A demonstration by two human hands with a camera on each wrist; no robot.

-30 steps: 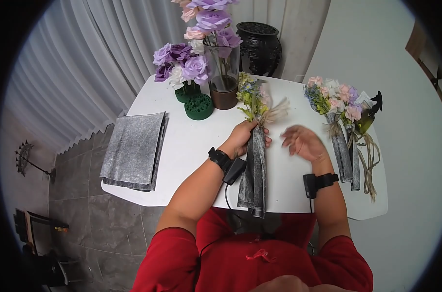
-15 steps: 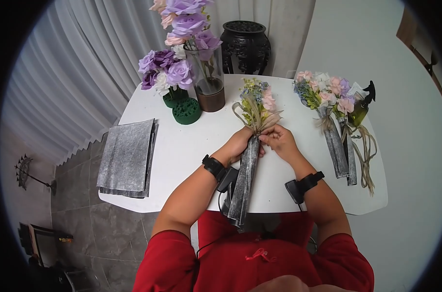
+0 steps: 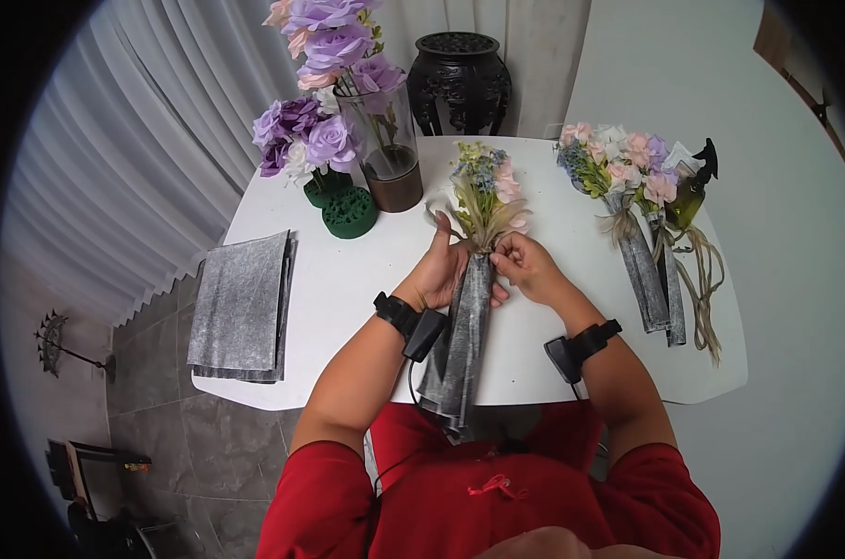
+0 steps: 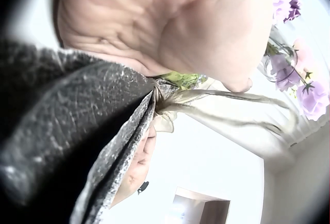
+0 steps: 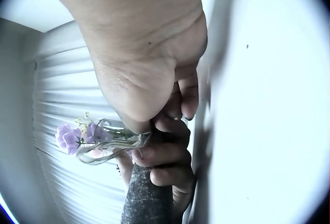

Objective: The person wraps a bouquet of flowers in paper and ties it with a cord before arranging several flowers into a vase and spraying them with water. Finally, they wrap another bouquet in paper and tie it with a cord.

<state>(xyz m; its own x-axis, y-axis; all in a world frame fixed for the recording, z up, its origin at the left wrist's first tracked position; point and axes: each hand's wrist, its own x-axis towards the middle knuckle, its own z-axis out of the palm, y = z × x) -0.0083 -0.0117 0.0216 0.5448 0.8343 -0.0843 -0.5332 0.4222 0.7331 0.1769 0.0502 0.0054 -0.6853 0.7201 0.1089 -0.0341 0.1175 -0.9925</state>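
Note:
A small bouquet (image 3: 481, 191) of pink, blue and yellow-green flowers stands in a narrow grey wrap (image 3: 469, 317), with a beige ribbon (image 3: 475, 229) tied at its neck. My left hand (image 3: 444, 272) holds the wrap from beneath, thumb raised, fingertips showing past its right side. In the right wrist view, those left fingers (image 5: 164, 155) curl round the wrap. My right hand (image 3: 528, 267) pinches at the tied neck from the right. Ribbon loops (image 4: 242, 112) stick out beyond the knot in the left wrist view.
Folded grey sheets (image 3: 239, 303) lie at the table's left. Behind are green foam blocks (image 3: 350, 213), purple flowers (image 3: 303, 135) and a tall glass vase (image 3: 380, 130). To the right lie wrapped bouquets (image 3: 642, 270), loose ribbon (image 3: 704, 298) and a spray bottle (image 3: 690, 197).
My right hand has come in from the right and now pinches the bouquet's neck. The left thumb has lifted off the neck and points up. The head view has shifted to the right.

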